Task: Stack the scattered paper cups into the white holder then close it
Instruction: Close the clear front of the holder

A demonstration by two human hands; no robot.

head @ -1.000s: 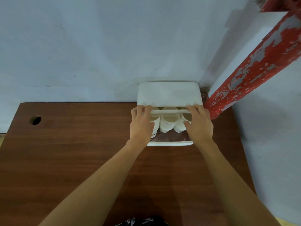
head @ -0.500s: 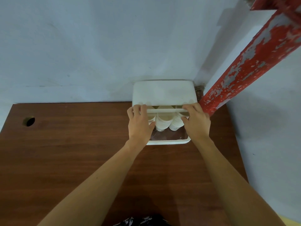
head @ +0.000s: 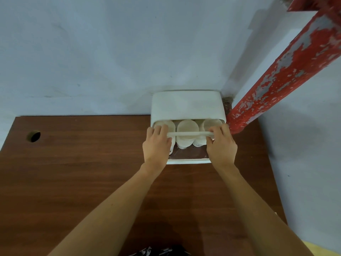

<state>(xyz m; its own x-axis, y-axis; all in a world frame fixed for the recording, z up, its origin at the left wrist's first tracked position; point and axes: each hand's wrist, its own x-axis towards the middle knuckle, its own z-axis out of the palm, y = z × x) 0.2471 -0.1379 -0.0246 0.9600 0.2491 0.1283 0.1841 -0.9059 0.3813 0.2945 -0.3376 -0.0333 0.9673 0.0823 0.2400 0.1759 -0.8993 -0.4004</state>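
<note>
Gripping the white holder's thin front bar, left hand and right hand pinch its ends; light, stiff plastic, paper cups crushable behind it.

Bare arms, no sleeves
Both forearms and hands are uncovered; a dark garment with white pattern shows at the bottom edge.

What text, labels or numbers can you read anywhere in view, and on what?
None readable.
Small dark marks, too small and blurred to read, sit low on the paper cups in the white holder.
The holder, the wooden table and the red beam show no text.
</note>
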